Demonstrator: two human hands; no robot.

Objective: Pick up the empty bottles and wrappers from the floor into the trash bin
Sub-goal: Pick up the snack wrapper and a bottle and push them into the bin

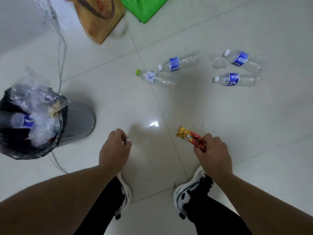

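Lower centre: left hand (113, 147) with fingers curled round a small scrap, too small to identify. Lower right: right hand (213, 152) pinching a red-and-yellow wrapper (190, 137) by its near end. Upper right: 4 empty bottles (178, 62) lying on the floor (254, 124). Left edge: trash bin (77, 122), bag-lined, already stuffed with plastic.

You're standing on a glossy white tiled floor (254, 133). Four empty bottles (178, 62) are lying on it ahead; a grey trash bin (77, 119), brown bag (100, 19), green basket (144, 7) are sitting there too.
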